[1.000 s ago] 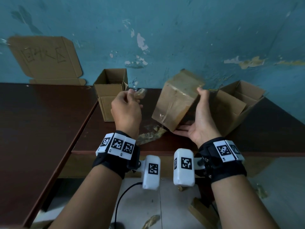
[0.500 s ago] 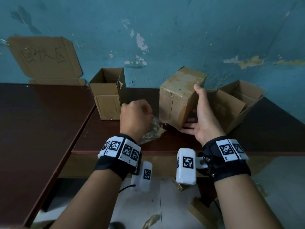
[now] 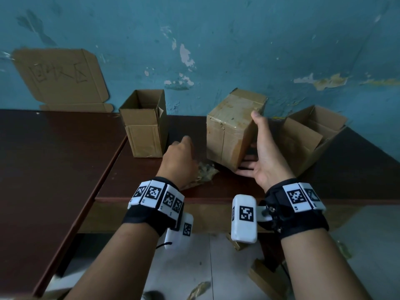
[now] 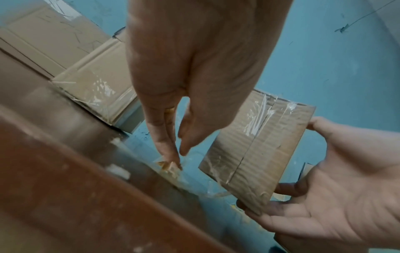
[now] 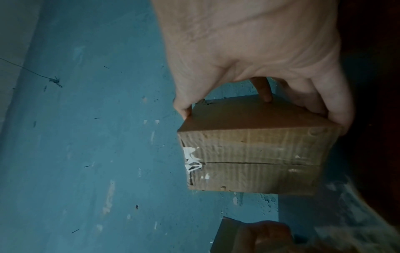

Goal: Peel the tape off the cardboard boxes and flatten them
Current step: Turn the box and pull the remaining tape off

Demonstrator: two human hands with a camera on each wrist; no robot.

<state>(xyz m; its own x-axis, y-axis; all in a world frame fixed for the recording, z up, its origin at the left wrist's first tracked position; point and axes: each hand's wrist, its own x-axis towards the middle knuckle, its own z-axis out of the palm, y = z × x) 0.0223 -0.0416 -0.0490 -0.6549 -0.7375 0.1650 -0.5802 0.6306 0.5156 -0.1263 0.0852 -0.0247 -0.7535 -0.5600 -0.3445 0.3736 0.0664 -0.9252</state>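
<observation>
Box sits in my right hand, thumb on top, fingers underneath, tipped above the table. Long axis roughly upright, leaning toward the wall, taped seam facing me. Left hand is loose over the tape wad, fingers nearly straight, gripping nothing. One-handed hold could slip once I yank tape.

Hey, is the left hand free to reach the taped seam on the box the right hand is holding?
Probably yes: the left hand is open beside the closed box, whose seam faces it uncovered; the right hand grips elsewhere.
</observation>
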